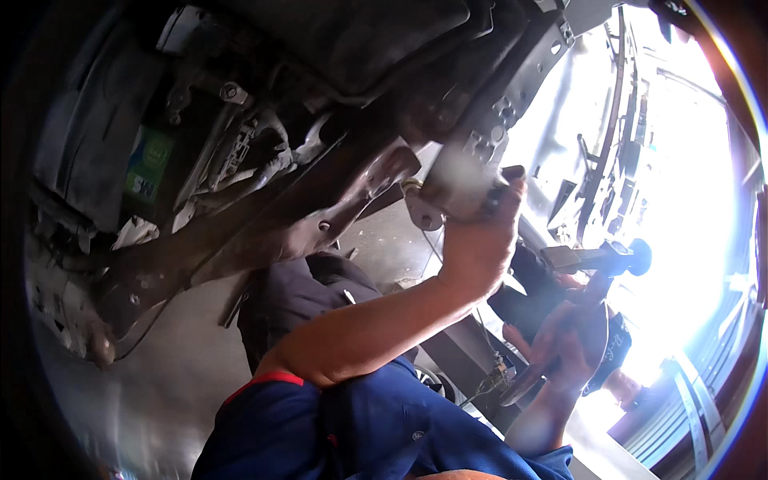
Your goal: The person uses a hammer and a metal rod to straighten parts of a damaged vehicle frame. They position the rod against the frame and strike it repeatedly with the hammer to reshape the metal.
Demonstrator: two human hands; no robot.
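Above me is the grimy metal underside of a vehicle (224, 232). My left hand (480, 228) is raised to a metal bracket (484, 136) with bolts, its fingers closed round the lower part, which a pale lens smudge blurs. A small round-ended fitting (424, 212) hangs just left of it. Lower right, my right hand (572, 352) grips the handle of a hammer-like tool, whose metal head (600, 256) has a dark round end; glare softens its outline.
Another person in dark clothing (608, 376) is behind my right hand, with an arm partly visible. Dark trousered legs (296, 300) show beyond my left forearm. A thin line with a metal fitting (500, 372) hangs near a beam. Bright glare fills the right side.
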